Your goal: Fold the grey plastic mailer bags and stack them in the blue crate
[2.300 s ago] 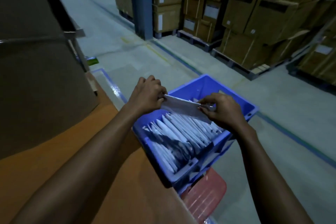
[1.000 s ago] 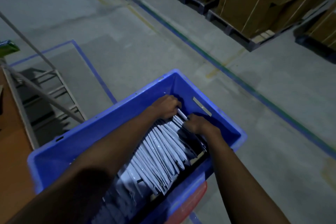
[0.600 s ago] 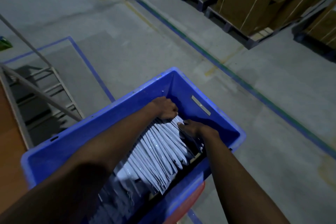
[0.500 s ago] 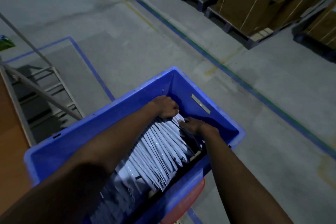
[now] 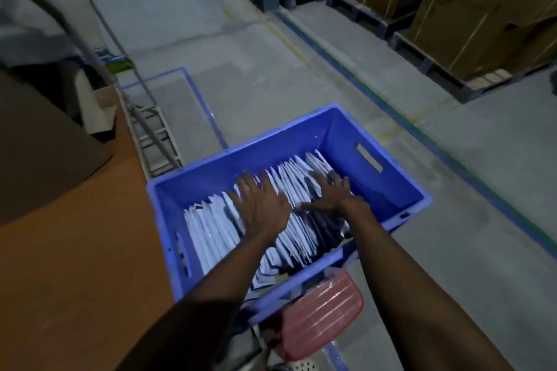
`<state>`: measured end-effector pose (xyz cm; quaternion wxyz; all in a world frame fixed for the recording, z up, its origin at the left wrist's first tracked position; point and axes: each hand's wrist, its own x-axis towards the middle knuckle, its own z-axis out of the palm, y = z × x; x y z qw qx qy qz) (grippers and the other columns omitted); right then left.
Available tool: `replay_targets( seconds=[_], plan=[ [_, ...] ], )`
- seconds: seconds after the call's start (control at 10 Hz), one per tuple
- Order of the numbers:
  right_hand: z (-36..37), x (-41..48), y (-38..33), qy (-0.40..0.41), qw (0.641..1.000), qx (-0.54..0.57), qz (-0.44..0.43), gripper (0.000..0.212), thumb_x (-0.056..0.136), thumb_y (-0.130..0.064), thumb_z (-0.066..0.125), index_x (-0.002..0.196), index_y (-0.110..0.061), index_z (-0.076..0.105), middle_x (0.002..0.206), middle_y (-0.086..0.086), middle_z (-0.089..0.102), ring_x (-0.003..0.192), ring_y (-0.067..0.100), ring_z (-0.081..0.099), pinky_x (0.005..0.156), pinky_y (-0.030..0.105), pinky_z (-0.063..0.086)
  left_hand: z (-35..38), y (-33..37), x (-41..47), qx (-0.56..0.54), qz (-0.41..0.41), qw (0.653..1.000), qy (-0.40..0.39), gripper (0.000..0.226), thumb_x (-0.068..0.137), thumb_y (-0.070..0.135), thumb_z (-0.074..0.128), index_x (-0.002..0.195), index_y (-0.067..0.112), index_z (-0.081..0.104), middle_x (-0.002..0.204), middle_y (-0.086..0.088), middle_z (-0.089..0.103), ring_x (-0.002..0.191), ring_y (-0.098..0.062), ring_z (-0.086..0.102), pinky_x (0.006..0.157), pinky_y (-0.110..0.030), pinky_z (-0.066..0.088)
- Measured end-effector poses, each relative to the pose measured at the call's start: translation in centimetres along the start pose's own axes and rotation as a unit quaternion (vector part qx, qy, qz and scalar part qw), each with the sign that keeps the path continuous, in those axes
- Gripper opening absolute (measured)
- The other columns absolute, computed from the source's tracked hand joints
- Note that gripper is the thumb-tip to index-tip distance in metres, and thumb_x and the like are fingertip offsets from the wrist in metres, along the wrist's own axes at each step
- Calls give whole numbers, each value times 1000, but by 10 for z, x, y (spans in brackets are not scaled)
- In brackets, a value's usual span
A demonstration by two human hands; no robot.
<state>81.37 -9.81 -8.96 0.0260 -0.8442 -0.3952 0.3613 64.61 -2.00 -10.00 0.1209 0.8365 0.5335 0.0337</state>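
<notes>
Fingers spread flat on both left hand (image 5: 261, 208) and right hand (image 5: 331, 195), pressing folded mailer bags (image 5: 211, 229) inside blue crate (image 5: 388, 187), brown tabletop (image 5: 75, 265) left, grey warehouse floor (image 5: 301, 75), palletised cartons (image 5: 458, 18) beyond.

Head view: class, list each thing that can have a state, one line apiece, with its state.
blue crate: open-topped, partly filled, far end bare.
mailer bags: folded, standing on edge in a row inside the crate.
left hand: fingers spread, presses on the bags.
right hand: fingers spread, presses on the bags.
cardboard boxes: closed, stacked on pallets.
</notes>
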Motion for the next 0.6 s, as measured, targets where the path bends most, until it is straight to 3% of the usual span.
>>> replay_targets(
  seconds=[0.1, 0.3, 0.4, 0.6],
  plan=[
    [9, -5, -21, -16, 998, -56, -8, 119, 68, -89, 65, 157, -57, -7, 167, -5, -31, 154, 36, -26, 105, 88, 11, 11, -26, -16, -2, -89, 995, -44, 84, 99, 67, 38, 165, 25, 6, 168, -24, -17, 154, -47, -16, 104, -70, -26],
    [28, 12, -13, -34, 995, -90, -8, 124, 62, -95, 62, 155, -59, -11, 163, -5, -39, 149, 38, -36, 102, 91, 6, 45, -61, -28, 0, -140, 985, -98, 84, 95, 80, 14, 164, 36, -4, 165, -16, -32, 149, -44, -32, 109, -76, -19],
    [37, 26, -12, -51, 996, -75, -8, 137, 42, -105, 55, 152, -62, -15, 161, -3, -43, 146, 41, -39, 109, 85, 7, 50, -67, -30, -12, -140, 984, -113, 83, 94, 81, 8, 164, 37, -3, 163, -16, -35, 148, -42, -35, 106, -76, -24],
    [35, 14, -19, -28, 996, -77, -19, 124, 63, -93, 64, 156, -58, -9, 167, -2, -32, 151, 40, -32, 113, 80, 8, 36, -75, -31, -31, -112, 986, -121, 81, 99, 75, 17, 164, 33, -7, 165, -12, -34, 151, -39, -32, 110, -74, -19]
  ],
)
